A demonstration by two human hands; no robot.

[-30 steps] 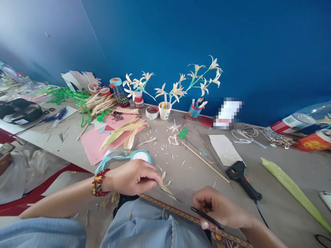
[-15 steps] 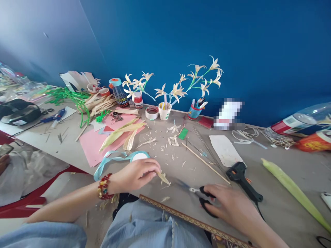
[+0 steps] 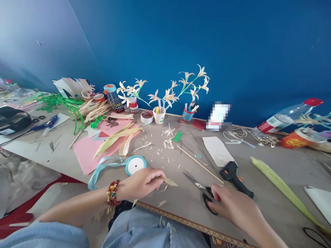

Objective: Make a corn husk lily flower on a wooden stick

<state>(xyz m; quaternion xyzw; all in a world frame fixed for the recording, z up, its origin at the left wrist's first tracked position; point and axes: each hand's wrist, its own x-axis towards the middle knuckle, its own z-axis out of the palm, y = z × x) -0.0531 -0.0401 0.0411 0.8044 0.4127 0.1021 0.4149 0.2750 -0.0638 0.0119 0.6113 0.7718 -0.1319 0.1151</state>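
Head: scissors (image 3: 198, 185), husk (image 3: 171, 182) apart, near table edge (image 3: 181, 219).

a pale, pointed husk piece (image 3: 171, 182) angles rightward near black-handled scissors (image 3: 199, 185), tips aimed leftward.

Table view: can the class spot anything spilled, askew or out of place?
Pale scraps lie strewn over the middle of the table, untidy because they are loose rather than gathered. The ribbon also trails in loops off its spool, beside the left hand.
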